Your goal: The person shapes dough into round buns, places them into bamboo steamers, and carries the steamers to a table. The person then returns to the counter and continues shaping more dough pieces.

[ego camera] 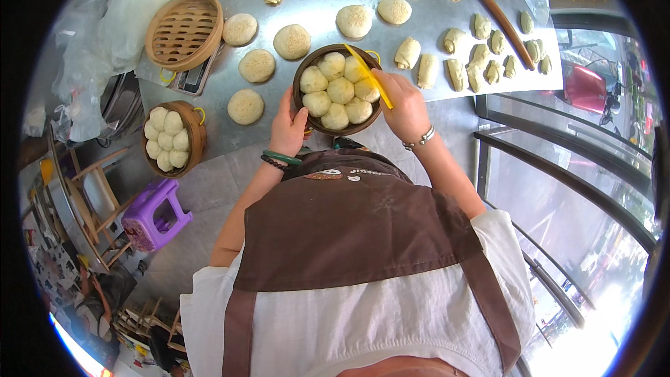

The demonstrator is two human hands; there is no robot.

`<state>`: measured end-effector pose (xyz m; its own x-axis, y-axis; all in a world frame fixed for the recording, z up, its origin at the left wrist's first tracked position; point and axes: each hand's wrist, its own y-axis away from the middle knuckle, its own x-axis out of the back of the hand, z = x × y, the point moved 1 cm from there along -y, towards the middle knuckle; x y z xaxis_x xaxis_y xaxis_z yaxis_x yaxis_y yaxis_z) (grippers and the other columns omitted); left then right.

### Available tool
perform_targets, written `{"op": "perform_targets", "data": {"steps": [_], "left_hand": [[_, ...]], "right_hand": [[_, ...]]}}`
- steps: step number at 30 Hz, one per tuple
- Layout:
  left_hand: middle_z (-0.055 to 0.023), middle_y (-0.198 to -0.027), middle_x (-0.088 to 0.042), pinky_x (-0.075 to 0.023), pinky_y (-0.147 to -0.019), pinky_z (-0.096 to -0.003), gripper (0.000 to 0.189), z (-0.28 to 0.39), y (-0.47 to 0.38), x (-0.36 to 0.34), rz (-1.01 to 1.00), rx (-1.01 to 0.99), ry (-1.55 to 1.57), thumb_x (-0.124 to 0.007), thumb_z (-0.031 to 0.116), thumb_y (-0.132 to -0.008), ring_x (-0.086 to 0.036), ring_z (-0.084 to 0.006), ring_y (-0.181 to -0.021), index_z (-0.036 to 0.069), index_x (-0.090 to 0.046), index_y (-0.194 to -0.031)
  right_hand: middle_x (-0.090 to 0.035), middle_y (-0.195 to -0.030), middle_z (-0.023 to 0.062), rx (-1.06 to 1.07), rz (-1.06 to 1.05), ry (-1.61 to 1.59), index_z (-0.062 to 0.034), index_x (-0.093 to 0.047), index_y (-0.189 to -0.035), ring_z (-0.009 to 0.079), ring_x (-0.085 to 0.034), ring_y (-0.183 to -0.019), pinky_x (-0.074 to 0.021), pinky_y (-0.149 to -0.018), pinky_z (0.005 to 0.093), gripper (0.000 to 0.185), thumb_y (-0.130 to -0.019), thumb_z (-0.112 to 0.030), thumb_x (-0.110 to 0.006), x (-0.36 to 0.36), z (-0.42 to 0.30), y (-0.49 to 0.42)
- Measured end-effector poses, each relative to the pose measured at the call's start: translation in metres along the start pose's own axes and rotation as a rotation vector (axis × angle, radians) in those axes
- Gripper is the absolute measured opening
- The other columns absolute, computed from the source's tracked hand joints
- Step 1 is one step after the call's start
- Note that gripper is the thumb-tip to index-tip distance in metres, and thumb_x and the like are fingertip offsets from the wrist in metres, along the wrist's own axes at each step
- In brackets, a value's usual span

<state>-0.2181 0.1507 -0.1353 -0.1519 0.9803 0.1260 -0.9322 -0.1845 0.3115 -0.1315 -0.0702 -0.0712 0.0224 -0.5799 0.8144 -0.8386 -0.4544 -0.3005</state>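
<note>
A round bamboo steamer (299, 95) packed with several round dough buns (341, 90) is at the table's near edge. My left hand (289, 124) grips the left rim, thumb over the edge. In my right hand (402, 102) is a yellow plastic dough scraper (368, 75), seen nearly edge-on and slanting over the steamer's right side; the hand is beside the right rim. Around the steamer on the metal table (319, 8) lie flat round dough pieces with seed-like topping (292, 42). Rolled dough pieces (408, 53) lie to the right.
A second filled steamer (196, 139) stands at the left edge. An empty bamboo steamer (184, 31) sits on a scale (193, 77) at upper left. A wooden rolling pin (506, 31) lies at right. A purple stool (157, 214) stands on the floor; a person (99, 303) is at lower left.
</note>
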Motion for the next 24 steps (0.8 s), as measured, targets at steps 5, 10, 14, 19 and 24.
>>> {"op": "perform_targets", "data": {"steps": [5,10,14,19,24], "left_hand": [[-0.0112,-0.091,-0.065,-0.0496,-0.068,-0.0310,0.051,-0.004,-0.001,0.005,-0.004,-0.034,-0.085,-0.049,0.010,-0.091,-0.060,-0.0188,-0.072,0.007,-0.032,-0.140],[-0.0147,-0.090,-0.063,-0.0465,-0.073,-0.0342,0.044,-0.002,-0.018,0.027,0.022,-0.042,-0.264,-0.050,0.016,-0.091,-0.061,-0.0243,-0.078,0.010,-0.044,-0.134],[-0.0150,-0.097,-0.064,-0.0471,-0.075,-0.0334,0.041,-0.001,-0.026,0.032,0.011,-0.040,-0.259,-0.051,0.016,-0.090,-0.061,-0.0222,-0.079,0.011,-0.047,-0.131],[-0.0143,-0.095,-0.064,-0.0473,-0.074,-0.0329,0.038,0.003,-0.028,0.030,0.036,-0.062,-0.187,-0.052,0.015,-0.090,-0.060,-0.0206,-0.078,0.010,-0.051,-0.128],[-0.0085,-0.097,-0.063,-0.0465,-0.074,-0.0263,0.034,0.012,-0.035,0.032,0.021,-0.106,-0.290,-0.052,0.010,-0.091,-0.057,-0.0138,-0.078,0.007,-0.054,-0.125]], "right_hand": [[-0.065,-0.094,0.0119,-0.019,-0.070,-0.096,-0.0063,-0.060,-0.110,0.0299,-0.062,-0.082,-0.0508,-0.067,0.0380,0.038,-0.072,-0.001,-0.059,-0.003,0.003,-0.013],[-0.065,-0.089,0.0136,-0.104,-0.128,-0.217,-0.0074,-0.062,-0.108,0.0322,-0.061,-0.075,-0.0499,-0.065,0.0394,0.031,-0.077,-0.003,-0.059,0.011,0.000,-0.006],[-0.065,-0.089,0.0136,-0.048,-0.076,-0.139,-0.0084,-0.062,-0.108,0.0321,-0.062,-0.076,-0.0499,-0.064,0.0391,0.032,-0.077,-0.004,-0.058,0.004,-0.003,-0.014],[-0.065,-0.089,0.0128,0.116,-0.202,-0.199,-0.0090,-0.063,-0.106,0.0311,-0.062,-0.078,-0.0500,-0.066,0.0390,0.030,-0.077,-0.007,-0.058,-0.007,-0.003,-0.028],[-0.066,-0.092,0.0123,-0.021,-0.243,-0.154,-0.0104,-0.063,-0.108,0.0316,-0.061,-0.082,-0.0501,-0.070,0.0388,0.035,-0.074,-0.003,-0.057,0.005,0.002,-0.027]]}}
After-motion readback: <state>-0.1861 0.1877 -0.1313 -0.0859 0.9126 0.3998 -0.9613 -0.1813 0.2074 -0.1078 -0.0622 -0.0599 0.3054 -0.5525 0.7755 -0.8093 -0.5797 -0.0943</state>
